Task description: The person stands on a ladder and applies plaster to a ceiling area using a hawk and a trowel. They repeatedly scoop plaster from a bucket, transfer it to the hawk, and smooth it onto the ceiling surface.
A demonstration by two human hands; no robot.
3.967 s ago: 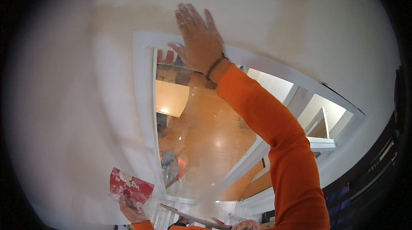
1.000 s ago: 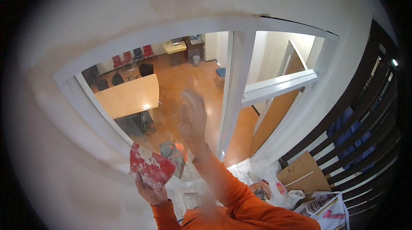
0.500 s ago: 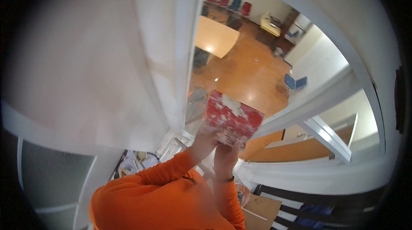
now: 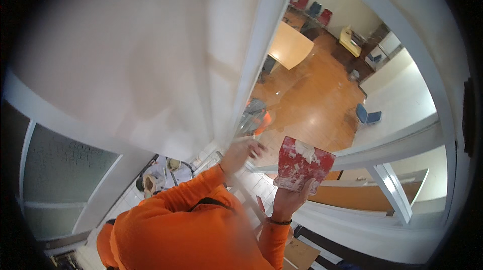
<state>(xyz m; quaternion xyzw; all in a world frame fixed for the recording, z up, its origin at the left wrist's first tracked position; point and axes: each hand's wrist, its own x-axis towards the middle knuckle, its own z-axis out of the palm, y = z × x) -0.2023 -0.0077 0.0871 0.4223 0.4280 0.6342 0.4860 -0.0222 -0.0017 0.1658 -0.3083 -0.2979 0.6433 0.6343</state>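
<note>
My right hand (image 4: 288, 203) grips the lower edge of a red putty spreader (image 4: 298, 169), a flat plastic blade smeared with white putty. A thicker off-white lump (image 4: 306, 152) sits near its top edge. My left hand (image 4: 242, 154) is raised to the left of the spreader, apart from it, beside the pale wall corner. Its fingers are partly bent and spread, and I see nothing in them, though they are slightly blurred. Both forearms wear orange sleeves (image 4: 193, 189).
A pale wall (image 4: 136, 58) stands at the left. A white-framed glass pane (image 4: 261, 43) fronts a room with a table (image 4: 290, 46) and chairs. Below are a pile of items (image 4: 163, 177), cardboard (image 4: 302, 255) and a frosted pane (image 4: 63, 164).
My left hand has come off the spreader and now stands apart from it. The spreader, in my right hand, sits lower and farther right in view. The whole view has shifted.
</note>
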